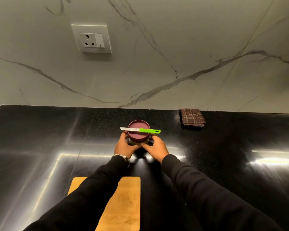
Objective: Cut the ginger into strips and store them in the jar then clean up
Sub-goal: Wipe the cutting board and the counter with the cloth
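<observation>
Standing at twelve o'clock from the board point(123, 204): lidded jar point(138, 133), both hands curled round it, left hand point(124, 145) at nine, right hand point(154, 146) at three; knife point(140, 130) balanced across lid, long axis nine-to-three, handle nearer right.

maroon lid point(138, 129), green-handled knife point(140, 130), brown-checked cloth point(192, 117)

Upright jar point(137, 142) with maroon lid point(138, 130) on, green-handled knife point(140, 130) lying flat across lid
</observation>
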Motion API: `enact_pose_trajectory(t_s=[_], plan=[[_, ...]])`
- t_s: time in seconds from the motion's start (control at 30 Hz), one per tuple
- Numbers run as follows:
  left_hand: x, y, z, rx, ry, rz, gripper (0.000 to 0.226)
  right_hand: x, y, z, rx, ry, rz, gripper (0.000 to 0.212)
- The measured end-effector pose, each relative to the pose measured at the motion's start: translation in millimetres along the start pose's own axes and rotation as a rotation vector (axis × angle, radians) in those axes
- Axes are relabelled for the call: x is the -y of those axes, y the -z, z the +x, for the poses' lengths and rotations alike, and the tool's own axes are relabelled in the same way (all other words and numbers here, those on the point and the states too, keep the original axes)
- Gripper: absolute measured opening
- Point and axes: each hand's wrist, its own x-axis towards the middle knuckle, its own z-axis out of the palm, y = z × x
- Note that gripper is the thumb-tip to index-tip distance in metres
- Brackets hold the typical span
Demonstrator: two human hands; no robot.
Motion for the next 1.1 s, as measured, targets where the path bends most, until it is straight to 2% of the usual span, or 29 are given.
enact_pose_trajectory(t_s=[0.53, 0.83, 1.1], plan=[[-59.6, -116.8, 52.7, 0.143, -0.037, 0.073, 0.082, -53.4, 110.8, 55.4, -0.076, -0.147, 0.045, 0.051], [-72.7, -145.0, 84.3, 0.139, -0.007, 0.069, 0.075, -59.5, 138.2, 87.9, -0.067, -0.135, 0.060, 0.044], [-81.8, -156.0, 101.6, 0.113, 0.013, 0.068, 0.065, -53.2, 147.8, 105.7, -0.056, -0.109, 0.063, 0.047]])
